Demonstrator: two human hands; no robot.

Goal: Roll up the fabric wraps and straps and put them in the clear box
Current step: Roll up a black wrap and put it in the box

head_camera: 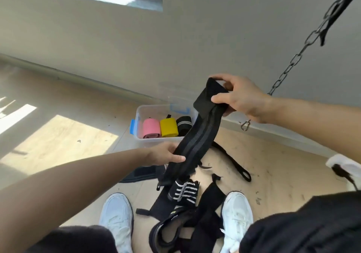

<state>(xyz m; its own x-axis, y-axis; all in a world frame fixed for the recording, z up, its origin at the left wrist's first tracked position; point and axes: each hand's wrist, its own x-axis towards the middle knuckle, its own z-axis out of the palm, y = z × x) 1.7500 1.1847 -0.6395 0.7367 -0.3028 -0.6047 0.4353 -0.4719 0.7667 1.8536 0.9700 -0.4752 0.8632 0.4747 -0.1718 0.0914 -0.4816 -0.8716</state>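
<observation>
Stretching a long black ribbed fabric wrap [197,141] taut: right hand [240,98] pinches its top end at one o'clock, left hand [166,154] grips midway. Rolling not begun; next, coil from the top. Clear plastic box [139,114] beyond, three rolls inside.

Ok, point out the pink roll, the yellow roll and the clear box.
pink roll [151,128]: head view, curved side.
yellow roll [169,127]: head view, curved side.
clear box [154,106]: head view, far rim.

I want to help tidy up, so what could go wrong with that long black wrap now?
The black wrap is held in the air by the right hand and left hand, so it might roll up crooked. Its lower end dangles into the pile of straps and could snag there.
</observation>
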